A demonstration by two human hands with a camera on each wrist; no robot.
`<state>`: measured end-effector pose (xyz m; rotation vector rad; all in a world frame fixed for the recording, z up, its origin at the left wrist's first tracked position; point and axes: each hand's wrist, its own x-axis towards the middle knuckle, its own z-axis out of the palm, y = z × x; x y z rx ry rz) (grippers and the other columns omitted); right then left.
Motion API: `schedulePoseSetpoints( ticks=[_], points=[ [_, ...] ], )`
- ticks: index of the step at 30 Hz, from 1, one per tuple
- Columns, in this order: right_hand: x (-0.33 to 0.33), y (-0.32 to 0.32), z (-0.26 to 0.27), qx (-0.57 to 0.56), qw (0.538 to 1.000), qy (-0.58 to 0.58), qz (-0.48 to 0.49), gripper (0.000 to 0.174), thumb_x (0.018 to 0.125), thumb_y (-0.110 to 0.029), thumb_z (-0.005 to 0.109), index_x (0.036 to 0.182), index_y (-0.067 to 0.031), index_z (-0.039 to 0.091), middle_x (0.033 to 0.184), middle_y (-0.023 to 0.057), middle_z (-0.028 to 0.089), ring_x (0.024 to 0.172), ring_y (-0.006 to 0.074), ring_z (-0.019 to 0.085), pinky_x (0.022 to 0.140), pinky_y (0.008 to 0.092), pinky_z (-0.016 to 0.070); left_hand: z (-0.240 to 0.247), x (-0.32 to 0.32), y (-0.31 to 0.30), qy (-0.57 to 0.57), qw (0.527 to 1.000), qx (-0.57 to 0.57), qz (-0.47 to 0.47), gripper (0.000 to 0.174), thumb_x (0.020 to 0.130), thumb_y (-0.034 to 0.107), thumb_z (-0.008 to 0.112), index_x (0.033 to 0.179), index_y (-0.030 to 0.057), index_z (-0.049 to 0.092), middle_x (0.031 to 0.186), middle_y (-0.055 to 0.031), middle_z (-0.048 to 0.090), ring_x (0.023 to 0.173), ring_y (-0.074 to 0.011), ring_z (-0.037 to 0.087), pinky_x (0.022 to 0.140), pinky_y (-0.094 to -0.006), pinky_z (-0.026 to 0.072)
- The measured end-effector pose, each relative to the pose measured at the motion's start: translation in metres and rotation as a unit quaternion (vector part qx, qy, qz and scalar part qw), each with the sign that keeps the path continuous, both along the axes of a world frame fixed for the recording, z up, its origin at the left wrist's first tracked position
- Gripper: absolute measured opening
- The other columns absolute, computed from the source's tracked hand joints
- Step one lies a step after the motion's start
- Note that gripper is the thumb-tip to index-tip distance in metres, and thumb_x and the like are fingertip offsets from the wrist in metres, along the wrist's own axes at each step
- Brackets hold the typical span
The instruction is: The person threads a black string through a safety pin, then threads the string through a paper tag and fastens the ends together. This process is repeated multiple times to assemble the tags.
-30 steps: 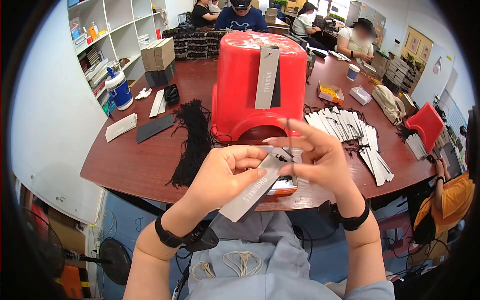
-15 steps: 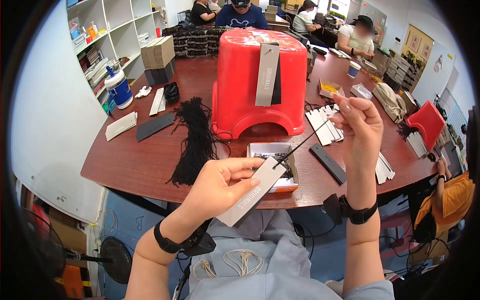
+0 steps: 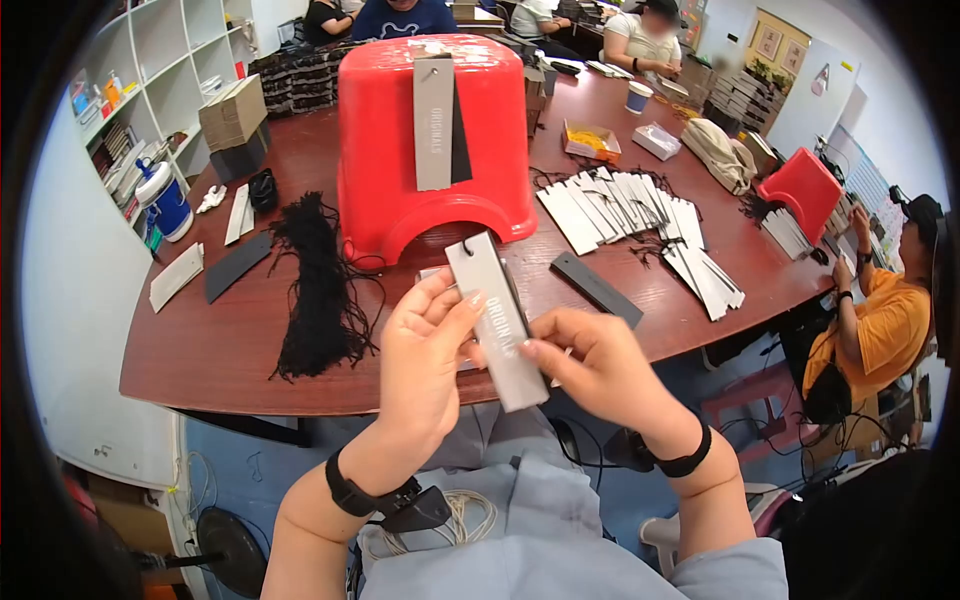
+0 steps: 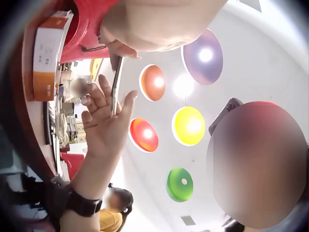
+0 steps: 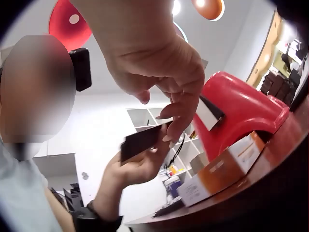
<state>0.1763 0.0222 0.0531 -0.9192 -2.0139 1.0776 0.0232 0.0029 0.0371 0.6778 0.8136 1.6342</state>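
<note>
A grey hang tag lettered ORIGINALS, with a black cord loop at its holed top end, tilts in front of the person's body. The left hand pinches its left edge, thumb on the grey face. From the other side the right hand holds the lower right edge between thumb and fingers. A black tag backs the grey one in the right wrist view. Seen from the left wrist, the pair is edge-on. Behind it, a small orange and white box stands on the table, mostly hidden in the head view.
An upturned red stool bears a sample grey tag. Left of it lie a bundle of black cords and loose tags. Rightward are a black tag and many strung white tags. Other people sit around the table.
The right hand has let go of the drawn-out cord and come down to the tag's lower right edge. The tag has turned more upright, and the head view has shifted right.
</note>
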Motion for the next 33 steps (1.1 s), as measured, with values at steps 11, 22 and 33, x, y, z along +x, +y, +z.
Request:
schedulePoseSetpoints(
  ticks=[11,22,33],
  points=[
    [0.21,0.096,-0.046,0.22,0.866,-0.346,-0.286,0.028,0.069,-0.015,0.062,0.089,0.001,0.054,0.088,0.0142,0.053,0.084,0.0262,0.048,0.073,0.0347,0.0386,-0.01,-0.036,-0.009,0.198,0.98,0.003,-0.006,0.022,0.079,0.003,0.05,0.1,-0.0009,0.05,0.098,-0.0086,0.053,0.085,-0.0134,0.055,0.058,-0.0196,0.0447],
    [0.194,0.112,-0.088,0.305,0.841,-0.258,-0.364,0.051,0.067,-0.019,0.065,0.108,0.0041,0.046,0.109,0.0213,0.047,0.106,0.0352,0.041,0.089,0.0384,0.0321,-0.013,-0.041,-0.019,0.185,0.983,0.006,0.004,0.017,0.08,0.004,0.049,0.096,-0.0008,0.052,0.093,-0.0067,0.055,0.079,-0.0112,0.055,0.055,-0.0186,0.0426],
    [0.185,0.11,-0.088,0.304,0.828,-0.237,-0.407,0.04,0.064,-0.006,0.063,0.102,0.0,0.05,0.101,0.0159,0.052,0.097,0.03,0.047,0.083,0.0348,0.0367,-0.016,-0.043,-0.02,0.193,0.981,0.013,0.012,0.015,0.081,0.004,0.048,0.094,-0.0003,0.053,0.091,-0.0069,0.056,0.076,-0.0097,0.054,0.054,-0.0177,0.042]
  ],
)
